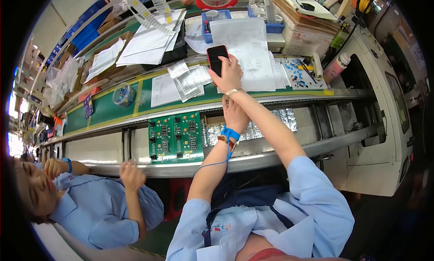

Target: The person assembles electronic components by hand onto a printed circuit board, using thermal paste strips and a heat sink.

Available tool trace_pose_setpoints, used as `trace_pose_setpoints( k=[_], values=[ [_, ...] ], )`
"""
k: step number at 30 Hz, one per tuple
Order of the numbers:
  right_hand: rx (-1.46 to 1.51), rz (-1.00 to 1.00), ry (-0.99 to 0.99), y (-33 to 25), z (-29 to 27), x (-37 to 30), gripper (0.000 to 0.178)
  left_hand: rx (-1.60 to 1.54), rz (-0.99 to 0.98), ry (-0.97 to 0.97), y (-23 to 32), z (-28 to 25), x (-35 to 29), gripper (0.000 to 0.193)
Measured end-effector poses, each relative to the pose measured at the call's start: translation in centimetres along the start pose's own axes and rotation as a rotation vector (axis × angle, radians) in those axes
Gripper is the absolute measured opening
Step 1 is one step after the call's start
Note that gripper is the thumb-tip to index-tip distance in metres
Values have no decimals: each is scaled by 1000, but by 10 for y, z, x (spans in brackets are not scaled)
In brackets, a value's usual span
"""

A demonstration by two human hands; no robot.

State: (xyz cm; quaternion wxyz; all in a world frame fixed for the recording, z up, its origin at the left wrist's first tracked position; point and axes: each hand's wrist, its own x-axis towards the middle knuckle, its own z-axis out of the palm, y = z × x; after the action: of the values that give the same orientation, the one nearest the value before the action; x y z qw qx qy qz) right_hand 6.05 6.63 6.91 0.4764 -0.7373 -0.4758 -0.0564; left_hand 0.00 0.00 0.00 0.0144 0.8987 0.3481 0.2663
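Note:
My right hand [228,75] reaches across to a black smartphone with a red edge [217,57]. Its thumb and fingers are closed about the phone's near end, and one finger lies over the screen. Below the right wrist is my left hand [236,115], fingers stretched forward and partly hidden by the right forearm; nothing shows in it. A blue wrist strap [231,133] with a cord circles the left wrist. Left of that hand, a green circuit board panel [176,137] with several digit displays rests across the metal rails. White component strips [184,81] lie on papers beside the phone.
Drawing sheets [253,57] lie beyond the phone. At right are a tray of small parts [300,74], a spray can [337,66] and a white machine [377,111]. A parts tub [124,95] stands left on the green belt. A co-worker [101,197] sits at lower left.

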Motion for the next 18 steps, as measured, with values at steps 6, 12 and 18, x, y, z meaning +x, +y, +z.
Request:
trace_pose_setpoints(
  k=[6,12,18],
  values=[
    [164,-267,89,36,-116,-23,47,-16,67,3,39,-60,-13,60],
    [142,-172,0,66,-174,-58,39,-70,149,25,87,-147,-56,56],
    [239,-114,-212,59,-174,-106,37,-287,66,60,76,-176,-126,39]
  ],
)
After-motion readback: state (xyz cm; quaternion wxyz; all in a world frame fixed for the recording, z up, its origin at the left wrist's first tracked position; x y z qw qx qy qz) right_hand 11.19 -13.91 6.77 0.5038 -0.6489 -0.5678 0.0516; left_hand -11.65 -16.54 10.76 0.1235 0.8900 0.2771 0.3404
